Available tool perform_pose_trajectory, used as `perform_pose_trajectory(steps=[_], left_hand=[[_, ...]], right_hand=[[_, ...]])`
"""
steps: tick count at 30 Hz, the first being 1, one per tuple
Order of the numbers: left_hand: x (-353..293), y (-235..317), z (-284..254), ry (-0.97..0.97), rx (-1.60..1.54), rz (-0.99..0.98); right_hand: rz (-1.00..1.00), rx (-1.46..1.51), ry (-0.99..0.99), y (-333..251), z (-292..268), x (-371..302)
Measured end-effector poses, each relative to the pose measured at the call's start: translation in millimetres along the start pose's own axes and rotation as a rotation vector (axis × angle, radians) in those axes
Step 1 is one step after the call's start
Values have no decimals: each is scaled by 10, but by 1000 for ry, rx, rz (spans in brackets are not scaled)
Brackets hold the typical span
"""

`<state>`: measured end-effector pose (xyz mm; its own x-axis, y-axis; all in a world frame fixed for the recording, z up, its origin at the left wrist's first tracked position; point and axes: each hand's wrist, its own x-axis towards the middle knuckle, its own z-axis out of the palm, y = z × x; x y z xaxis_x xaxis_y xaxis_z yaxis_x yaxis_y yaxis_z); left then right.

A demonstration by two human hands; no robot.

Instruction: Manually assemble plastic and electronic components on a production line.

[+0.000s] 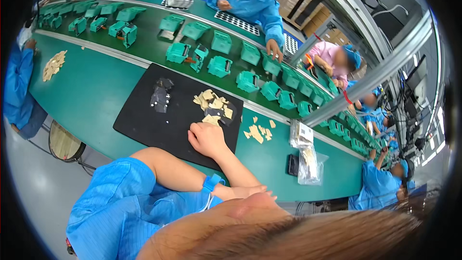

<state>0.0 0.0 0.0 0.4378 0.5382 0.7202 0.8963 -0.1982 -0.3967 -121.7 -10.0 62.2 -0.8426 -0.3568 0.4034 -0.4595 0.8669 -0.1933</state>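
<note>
My right hand (207, 138) rests on a black mat (187, 91) with its fingers curled in, and nothing shows in it. Just beyond its knuckles lies a pile of cream-coloured flat scraps (209, 99) with small dark pieces (213, 112) among them. My left arm, with a blue wristband (212, 182), crosses in front of me. The left hand (243, 192) lies by my right forearm near the elbow, its fingers stretched out and partly hidden. A small heap of dark parts (161, 97) sits at the mat's far left.
Beyond the green table, a conveyor (144, 53) carries rows of green housings (220, 66). Loose cream scraps (257, 132), plastic bags (309, 163) and a black box (293, 165) lie to the right. A metal post (337, 104) slants across. Co-workers in blue (250, 5) sit opposite and alongside.
</note>
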Motion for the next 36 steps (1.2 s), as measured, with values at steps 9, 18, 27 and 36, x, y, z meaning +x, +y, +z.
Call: perform_pose_trajectory(steps=[9, 18, 27, 36], left_hand=[[569, 43, -775, 33, -807, -74], [884, 274, -799, 36, -1433, 192], [1265, -186, -768, -1099, -1244, 300], [959, -12, -577, -1299, -1260, -104]], right_hand=[[-14, -99, 78, 36, -51, -65], [61, -159, 160, 13, -48, -130], [157, -217, 157, 19, -12, -117], [226, -203, 136, 41, -44, -121]])
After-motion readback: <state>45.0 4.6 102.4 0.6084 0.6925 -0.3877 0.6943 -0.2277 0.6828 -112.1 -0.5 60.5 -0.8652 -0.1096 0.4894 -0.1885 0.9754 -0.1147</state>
